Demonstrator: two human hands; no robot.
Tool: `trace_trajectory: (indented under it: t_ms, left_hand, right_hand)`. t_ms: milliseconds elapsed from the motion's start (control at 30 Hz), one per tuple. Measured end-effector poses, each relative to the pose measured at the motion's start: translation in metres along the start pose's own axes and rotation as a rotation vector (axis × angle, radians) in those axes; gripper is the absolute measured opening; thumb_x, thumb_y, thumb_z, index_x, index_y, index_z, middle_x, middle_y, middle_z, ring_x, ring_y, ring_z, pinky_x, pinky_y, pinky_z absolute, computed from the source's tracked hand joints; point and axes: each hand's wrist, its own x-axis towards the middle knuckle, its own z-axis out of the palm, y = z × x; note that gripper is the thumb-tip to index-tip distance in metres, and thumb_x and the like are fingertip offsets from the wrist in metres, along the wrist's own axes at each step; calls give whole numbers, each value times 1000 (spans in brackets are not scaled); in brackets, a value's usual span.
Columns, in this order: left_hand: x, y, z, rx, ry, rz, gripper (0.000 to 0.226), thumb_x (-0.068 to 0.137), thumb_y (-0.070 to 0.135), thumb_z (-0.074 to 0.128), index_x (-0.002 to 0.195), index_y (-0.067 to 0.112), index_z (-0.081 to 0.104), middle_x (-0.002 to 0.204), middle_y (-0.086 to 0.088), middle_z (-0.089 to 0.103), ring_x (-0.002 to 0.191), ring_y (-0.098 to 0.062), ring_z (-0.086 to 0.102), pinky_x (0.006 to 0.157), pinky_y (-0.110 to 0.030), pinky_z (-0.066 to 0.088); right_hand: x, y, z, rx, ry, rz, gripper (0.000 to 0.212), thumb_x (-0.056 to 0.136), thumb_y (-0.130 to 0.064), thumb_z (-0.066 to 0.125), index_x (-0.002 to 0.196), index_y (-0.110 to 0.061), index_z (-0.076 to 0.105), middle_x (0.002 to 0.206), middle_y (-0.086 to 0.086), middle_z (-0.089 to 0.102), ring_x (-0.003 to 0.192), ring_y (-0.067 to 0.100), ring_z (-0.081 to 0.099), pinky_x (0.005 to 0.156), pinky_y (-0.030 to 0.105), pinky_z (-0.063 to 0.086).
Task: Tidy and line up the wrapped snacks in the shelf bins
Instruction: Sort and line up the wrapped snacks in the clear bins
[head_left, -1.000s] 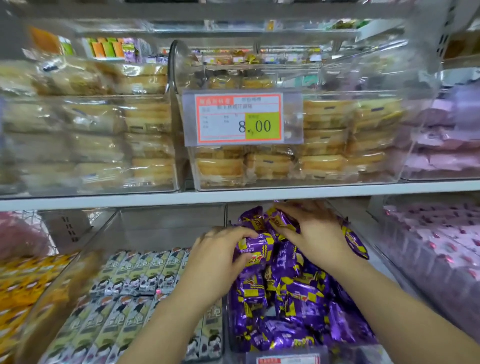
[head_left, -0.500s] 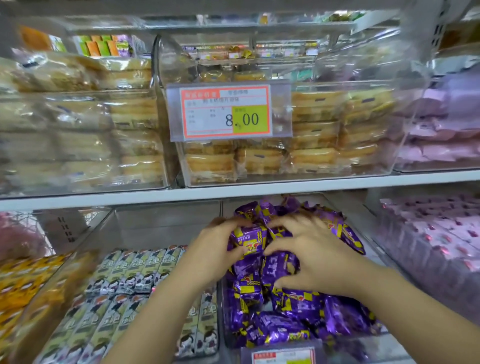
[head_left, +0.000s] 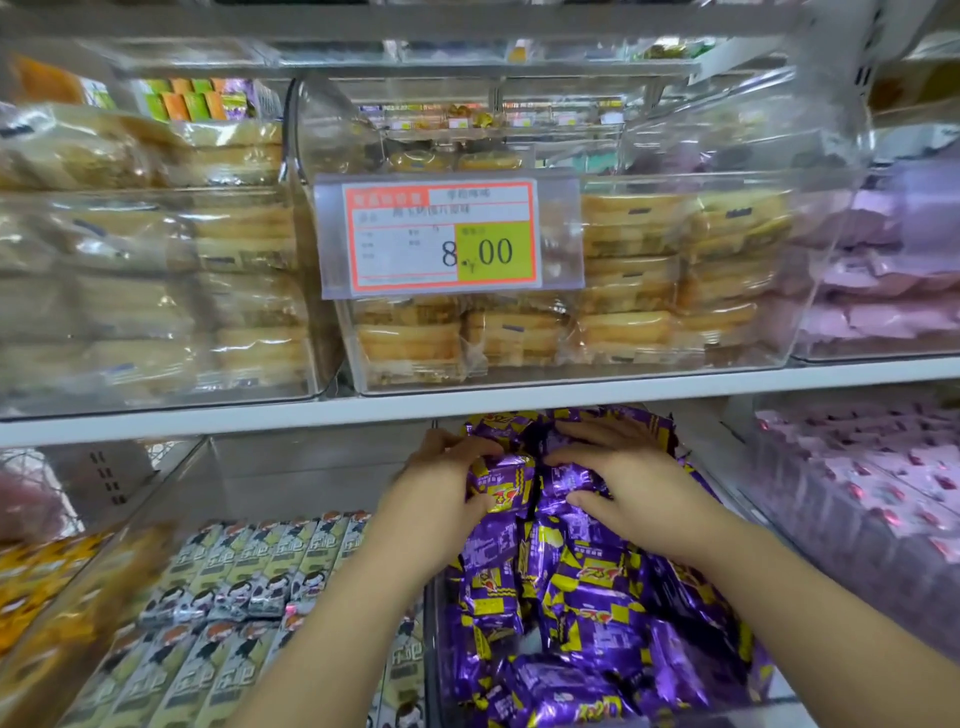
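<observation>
A clear bin (head_left: 434, 613) on the lower shelf holds a loose heap of purple and yellow wrapped snacks (head_left: 587, 597). My left hand (head_left: 441, 488) grips one purple pack (head_left: 503, 480) at the back of the heap, thumb under it and fingers curled over its far side. My right hand (head_left: 623, 478) lies on the packs beside it, fingers spread and curved over the wrappers, thumb against a pack. Whether it grips one I cannot tell. Both forearms reach in from below.
Left of the purple bin, a clear bin holds rows of pale green stick packs (head_left: 249, 577). A bin of pink packs (head_left: 883, 483) stands at right. The white shelf edge (head_left: 623, 389) runs just above my hands, carrying bins of wrapped cakes (head_left: 639, 291) and a price tag (head_left: 441, 236).
Both hands have moved a little further back in the purple bin. My left hand has closed round one pack, and my right hand has flattened more over the heap.
</observation>
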Motion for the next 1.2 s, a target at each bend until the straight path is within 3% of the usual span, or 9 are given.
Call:
trace_trajectory:
  t_ms: [133, 267, 400, 467, 567, 800, 1067, 1133, 1200]
  left_hand:
    - [13, -4, 12, 27, -25, -29, 45, 88, 22, 65, 128, 32, 50, 124, -3, 33, 119, -25, 46, 101, -38, 39]
    - [14, -1, 12, 112, -31, -52, 46, 89, 26, 61, 131, 34, 45, 133, -6, 17, 131, -29, 24, 109, -37, 30]
    - [13, 5, 3, 238, -37, -2, 69, 87, 31, 60, 145, 41, 23, 143, -7, 19, 134, -30, 26, 110, -45, 29]
    - [14, 4, 2, 320, -125, 43, 75, 90, 36, 55, 148, 44, 8, 157, 3, 10, 141, -24, 23, 112, -53, 23]
    - [19, 1, 3, 396, -210, -13, 72, 94, 41, 48, 149, 45, 2, 159, 14, 0, 142, -21, 26, 113, -58, 16]
    - [30, -3, 7, 415, -169, -111, 79, 88, 53, 51, 150, 41, 4, 158, 6, 13, 142, -25, 19, 112, -54, 21]
    - [18, -9, 11, 275, -72, -52, 84, 83, 58, 56, 149, 43, 7, 156, 5, 17, 140, -24, 25, 109, -49, 30]
    - [13, -8, 11, 211, -36, -34, 82, 83, 53, 60, 149, 41, 13, 156, 5, 18, 140, -25, 27, 108, -47, 33]
    - [6, -8, 9, 144, 15, -50, 73, 84, 47, 62, 146, 38, 26, 152, 2, 26, 136, -27, 33, 106, -45, 36]
  right_hand:
    - [5, 5, 1, 30, -15, -5, 43, 79, -38, 53, 120, -30, 60, 141, -3, 43, 130, 24, 37, 107, 33, 21]
    - [2, 12, -10, 102, -93, 26, 46, 83, -35, 64, 127, -35, 54, 146, -5, 34, 137, 18, 28, 113, 34, 20]
    - [-8, 12, -19, -145, -122, 94, 69, 72, -68, 36, 139, -53, 28, 155, -16, 13, 143, 18, 12, 113, 43, 14]
    - [-9, 10, -16, -153, -203, 133, 65, 83, -66, 41, 142, -53, 16, 157, -17, 3, 145, 17, 2, 116, 43, 7]
    - [-6, 11, -12, -144, -208, 159, 60, 93, -56, 40, 144, -51, 10, 158, -16, 1, 145, 16, -1, 116, 41, 6]
    - [7, 24, -3, -96, -186, 203, 62, 93, -54, 41, 145, -49, 7, 158, -12, 3, 145, 19, 1, 116, 41, 11]
    - [-8, 9, -21, -54, -166, 157, 65, 89, -54, 50, 144, -47, 17, 157, -13, 7, 145, 17, 0, 114, 45, 7]
    - [-12, 3, -25, -91, -131, 125, 63, 89, -52, 52, 144, -48, 21, 156, -12, 13, 144, 17, 4, 114, 44, 4]
    - [-18, -6, -32, -75, -38, 73, 55, 89, -46, 55, 140, -43, 35, 151, -10, 28, 141, 17, 19, 114, 38, 14]
